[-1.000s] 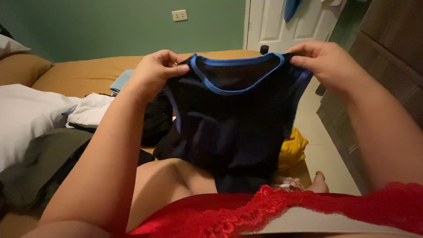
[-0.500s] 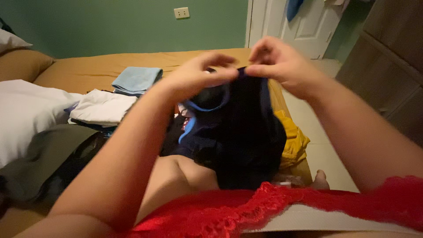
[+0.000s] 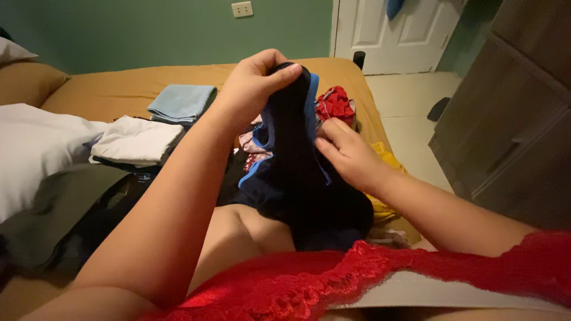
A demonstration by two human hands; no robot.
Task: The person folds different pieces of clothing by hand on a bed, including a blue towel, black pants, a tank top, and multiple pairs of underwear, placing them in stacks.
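My left hand (image 3: 256,83) pinches the top of a dark navy top with blue trim (image 3: 297,160), now folded in half lengthwise and hanging down over my lap. My right hand (image 3: 348,156) grips the garment's right edge about halfway down. Both hands are closed on the fabric. The lower part of the garment bunches against my thigh and a red lace hem (image 3: 333,279).
On the mustard bed (image 3: 119,89) lie a folded light-blue cloth (image 3: 181,102), a folded white garment (image 3: 137,141), a red item (image 3: 334,104), a yellow garment (image 3: 386,208), a white pillow (image 3: 30,148) and dark clothes. A wooden wardrobe (image 3: 511,113) stands right; a white door is behind.
The top was held spread open by its shoulders; my hands brought the shoulders together, then my right hand slid down the edge while the left kept the top.
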